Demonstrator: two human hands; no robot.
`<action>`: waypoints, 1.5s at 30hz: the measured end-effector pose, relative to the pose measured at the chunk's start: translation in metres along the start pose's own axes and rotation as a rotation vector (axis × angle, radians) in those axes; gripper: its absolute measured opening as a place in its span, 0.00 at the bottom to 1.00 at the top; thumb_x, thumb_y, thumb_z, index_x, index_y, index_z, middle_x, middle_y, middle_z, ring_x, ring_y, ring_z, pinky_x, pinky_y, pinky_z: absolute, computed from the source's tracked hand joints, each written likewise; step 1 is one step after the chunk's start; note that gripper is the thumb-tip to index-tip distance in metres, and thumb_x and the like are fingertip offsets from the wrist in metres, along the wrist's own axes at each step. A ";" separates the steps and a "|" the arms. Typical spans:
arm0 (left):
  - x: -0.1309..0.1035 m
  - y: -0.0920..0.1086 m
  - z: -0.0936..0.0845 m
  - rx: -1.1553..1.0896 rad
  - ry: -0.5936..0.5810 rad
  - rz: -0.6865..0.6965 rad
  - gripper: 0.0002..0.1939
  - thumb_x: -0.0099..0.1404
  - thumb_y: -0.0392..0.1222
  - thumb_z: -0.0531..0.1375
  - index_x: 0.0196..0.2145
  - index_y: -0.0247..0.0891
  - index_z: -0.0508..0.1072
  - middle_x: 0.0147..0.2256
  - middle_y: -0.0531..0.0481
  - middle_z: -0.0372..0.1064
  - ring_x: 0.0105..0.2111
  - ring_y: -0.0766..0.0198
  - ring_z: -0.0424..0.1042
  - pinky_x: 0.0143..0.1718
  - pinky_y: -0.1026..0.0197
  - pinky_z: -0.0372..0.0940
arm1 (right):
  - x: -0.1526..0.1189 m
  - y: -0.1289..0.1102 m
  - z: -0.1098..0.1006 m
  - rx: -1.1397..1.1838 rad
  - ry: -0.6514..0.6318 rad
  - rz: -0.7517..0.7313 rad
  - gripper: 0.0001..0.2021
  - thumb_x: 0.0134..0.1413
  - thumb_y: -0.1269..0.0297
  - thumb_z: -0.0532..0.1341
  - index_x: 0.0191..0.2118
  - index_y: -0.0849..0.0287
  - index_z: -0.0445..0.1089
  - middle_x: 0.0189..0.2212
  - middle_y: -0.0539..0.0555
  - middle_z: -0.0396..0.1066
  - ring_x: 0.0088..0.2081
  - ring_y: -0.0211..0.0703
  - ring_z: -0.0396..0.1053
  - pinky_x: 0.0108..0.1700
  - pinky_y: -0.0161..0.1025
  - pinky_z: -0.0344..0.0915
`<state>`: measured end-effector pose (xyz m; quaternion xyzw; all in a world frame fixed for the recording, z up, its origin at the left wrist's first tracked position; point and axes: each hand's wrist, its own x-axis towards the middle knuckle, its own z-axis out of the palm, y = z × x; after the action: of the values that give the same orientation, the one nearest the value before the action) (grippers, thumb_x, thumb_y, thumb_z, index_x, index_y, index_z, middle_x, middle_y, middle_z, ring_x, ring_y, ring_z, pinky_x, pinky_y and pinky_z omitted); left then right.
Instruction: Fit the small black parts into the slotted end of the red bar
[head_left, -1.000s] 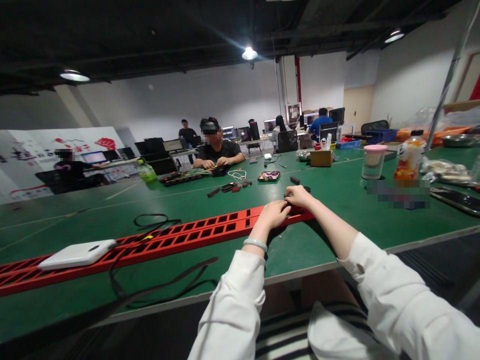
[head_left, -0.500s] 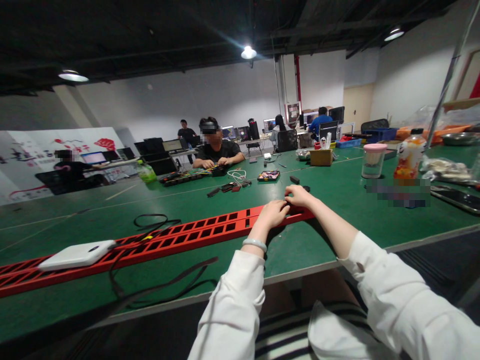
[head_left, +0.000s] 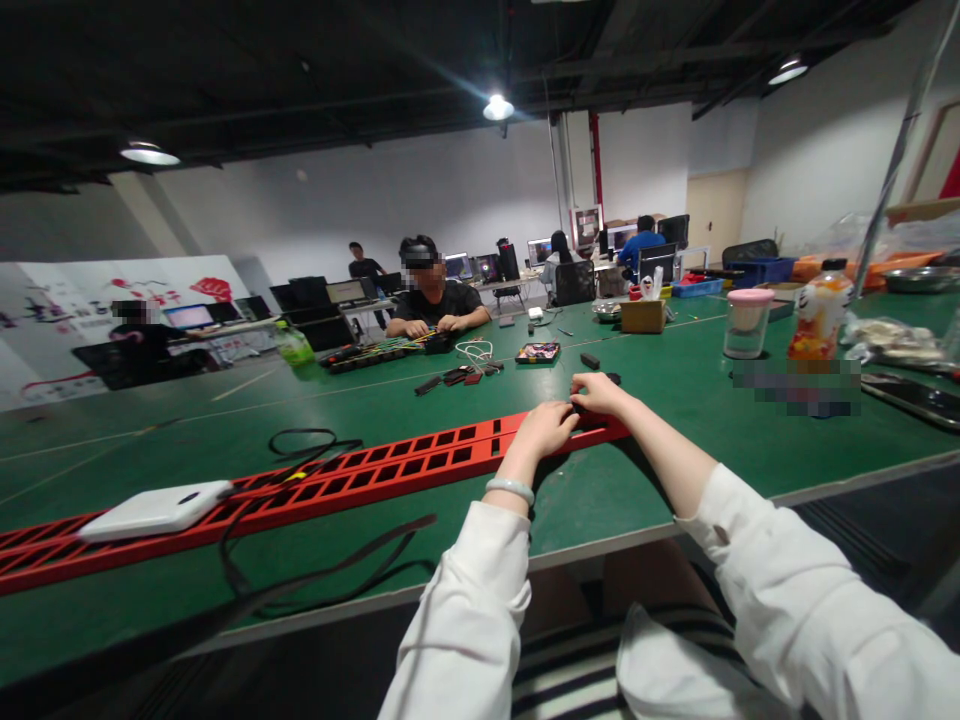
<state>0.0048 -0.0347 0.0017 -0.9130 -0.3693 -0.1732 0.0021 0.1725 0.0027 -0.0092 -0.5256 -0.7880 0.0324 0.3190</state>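
Observation:
My left hand [head_left: 544, 430], a pale bangle at its wrist, rests over the right end of a long red slotted rail [head_left: 337, 504] lying on the table. Its fingers are curled, and their tips meet those of my right hand [head_left: 598, 394]. The right hand's fingers are bent down in a pinch at the same spot. A bit of something small and dark shows between the fingertips, but its kind cannot be made out. On the left part of the rail lies a white power bank [head_left: 161, 509] with a black cable.
A black strap crosses the green table [head_left: 645, 470] at front left. Beyond my hands lie small dark pieces [head_left: 459, 375] and a shallow tray [head_left: 538, 352]. At right stand a pink-lidded cup [head_left: 747, 325] and a bottle [head_left: 819, 312]. Opposite, a person [head_left: 439, 300] handles parts.
My hands stay in almost the same place, with only a slight shift of the right fingers. A person standing in the background leans a little to the left.

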 end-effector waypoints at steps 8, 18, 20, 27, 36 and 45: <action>-0.003 -0.008 -0.007 0.058 -0.059 -0.068 0.17 0.62 0.48 0.51 0.45 0.40 0.69 0.45 0.46 0.67 0.45 0.58 0.65 0.46 0.61 0.57 | -0.002 0.003 -0.002 0.017 0.000 -0.012 0.05 0.44 0.67 0.60 0.30 0.61 0.69 0.30 0.52 0.69 0.33 0.37 0.64 0.35 0.31 0.58; -0.012 -0.025 -0.020 0.029 -0.113 -0.214 0.21 0.57 0.53 0.55 0.46 0.41 0.69 0.46 0.46 0.67 0.45 0.57 0.66 0.44 0.63 0.58 | -0.003 -0.017 -0.014 0.221 -0.018 -0.070 0.19 0.36 0.70 0.64 0.40 0.60 0.69 0.36 0.54 0.68 0.37 0.39 0.65 0.39 0.33 0.62; -0.013 -0.029 -0.023 0.016 -0.128 -0.239 0.22 0.56 0.54 0.56 0.46 0.41 0.69 0.46 0.46 0.68 0.45 0.56 0.66 0.44 0.63 0.58 | -0.003 -0.022 -0.012 0.285 -0.077 -0.068 0.20 0.34 0.70 0.65 0.40 0.61 0.69 0.36 0.53 0.69 0.36 0.39 0.66 0.37 0.33 0.62; -0.015 -0.045 -0.026 -0.038 -0.176 -0.251 0.21 0.55 0.54 0.56 0.43 0.41 0.71 0.40 0.48 0.71 0.39 0.57 0.70 0.37 0.65 0.61 | -0.008 -0.040 -0.008 0.426 -0.216 -0.065 0.25 0.33 0.67 0.66 0.44 0.64 0.66 0.34 0.53 0.70 0.33 0.37 0.66 0.34 0.32 0.63; -0.016 -0.040 -0.032 -0.074 -0.212 -0.250 0.17 0.54 0.46 0.56 0.42 0.41 0.71 0.40 0.50 0.71 0.38 0.60 0.70 0.37 0.66 0.61 | -0.012 -0.053 -0.009 0.397 -0.340 -0.130 0.22 0.33 0.66 0.66 0.41 0.61 0.69 0.36 0.53 0.71 0.36 0.40 0.68 0.37 0.33 0.62; -0.015 -0.038 -0.033 -0.100 -0.228 -0.255 0.17 0.54 0.43 0.56 0.42 0.40 0.71 0.40 0.50 0.71 0.37 0.60 0.69 0.37 0.66 0.60 | -0.011 -0.049 -0.002 0.406 -0.379 -0.140 0.23 0.31 0.63 0.67 0.41 0.59 0.70 0.35 0.51 0.72 0.35 0.40 0.68 0.34 0.32 0.62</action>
<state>-0.0416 -0.0215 0.0226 -0.8714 -0.4709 -0.0855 -0.1073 0.1367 -0.0290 0.0064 -0.3800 -0.8453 0.2652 0.2661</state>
